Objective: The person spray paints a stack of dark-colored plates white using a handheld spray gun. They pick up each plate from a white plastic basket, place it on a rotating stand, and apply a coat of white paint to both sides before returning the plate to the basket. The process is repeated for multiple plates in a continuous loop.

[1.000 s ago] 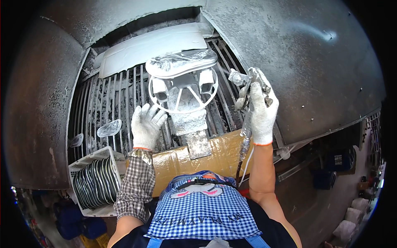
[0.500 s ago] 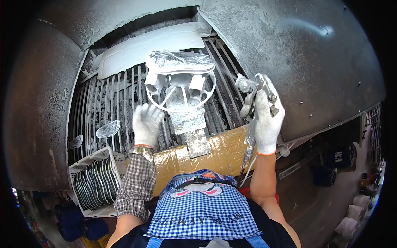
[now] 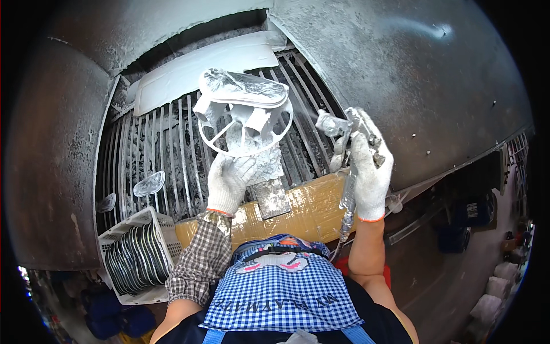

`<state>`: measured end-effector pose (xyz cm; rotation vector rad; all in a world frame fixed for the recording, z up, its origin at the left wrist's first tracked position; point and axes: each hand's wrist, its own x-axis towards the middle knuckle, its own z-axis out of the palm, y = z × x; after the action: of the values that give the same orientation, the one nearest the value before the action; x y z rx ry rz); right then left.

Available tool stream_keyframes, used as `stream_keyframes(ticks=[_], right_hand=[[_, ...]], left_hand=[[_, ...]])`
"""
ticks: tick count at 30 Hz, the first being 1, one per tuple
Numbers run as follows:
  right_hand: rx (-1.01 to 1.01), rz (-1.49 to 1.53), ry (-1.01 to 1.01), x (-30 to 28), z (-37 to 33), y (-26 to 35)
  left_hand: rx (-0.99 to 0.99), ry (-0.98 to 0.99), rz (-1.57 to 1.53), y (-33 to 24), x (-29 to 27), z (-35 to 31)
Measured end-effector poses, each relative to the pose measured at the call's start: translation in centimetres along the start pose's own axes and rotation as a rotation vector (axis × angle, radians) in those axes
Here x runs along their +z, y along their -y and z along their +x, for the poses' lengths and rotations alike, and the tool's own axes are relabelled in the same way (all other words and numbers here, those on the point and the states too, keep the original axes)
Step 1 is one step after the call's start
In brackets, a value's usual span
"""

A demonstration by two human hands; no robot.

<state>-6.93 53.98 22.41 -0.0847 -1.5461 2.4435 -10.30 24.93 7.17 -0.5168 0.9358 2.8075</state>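
Pale glare streaks the right-hand metal panel [image 3: 424, 86] — the floor [image 3: 435, 281] lies dim, fisheye edges bow into black.

In a white glove, the left hand [image 3: 231, 182] is hovering at the near rim of a white spoked wheel [image 3: 222, 133]; whether its fingers are touching is unclear. Above the wheel, an oval piece [image 3: 243, 87] is wearing crinkled clear film over its top. To the right, the gloved right hand [image 3: 371, 166] is gripping a paint-crusted spray gun [image 3: 334, 124], its nozzle pointing left toward the wheel. A slatted grate [image 3: 180, 155] is stretching beneath, with a pale sheet [image 3: 206, 69] lying across its far end. Near left, a white basket [image 3: 165, 229] is holding dark oval rims [image 3: 136, 259].
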Motion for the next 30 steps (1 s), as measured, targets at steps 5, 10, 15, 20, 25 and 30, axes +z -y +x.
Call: stream_keyframes(ticks=[5, 10, 15, 20, 25, 30], right_hand=[[-0.031, 0.044, -0.008, -0.8, -0.1, -0.6], [-0.002, -0.042, 0.097, -1.2, -0.2, -0.5], [0.024, -0.020, 0.119, -1.3, -0.1, -1.4], [0.044, 0.068, 0.142, -0.5, -0.2, -1.8], [0.140, 0.083, 0.213, 0.1, 0.4, -2.5], [0.186, 0.146, 0.243, 1.7, 1.4, -5.1]], left_hand=[[0.020, 0.055, 0.021, -1.4, 0.3, -0.9], [0.071, 0.006, 0.048, -2.7, -0.3, -0.8], [0.120, -0.065, 0.056, -4.1, -0.5, -0.6], [0.193, -0.109, 0.052, -5.5, -1.6, 0.2], [0.235, -0.139, 0.052, -7.0, -1.2, 1.0], [0.268, -0.120, 0.086, -8.6, -0.3, 1.6]])
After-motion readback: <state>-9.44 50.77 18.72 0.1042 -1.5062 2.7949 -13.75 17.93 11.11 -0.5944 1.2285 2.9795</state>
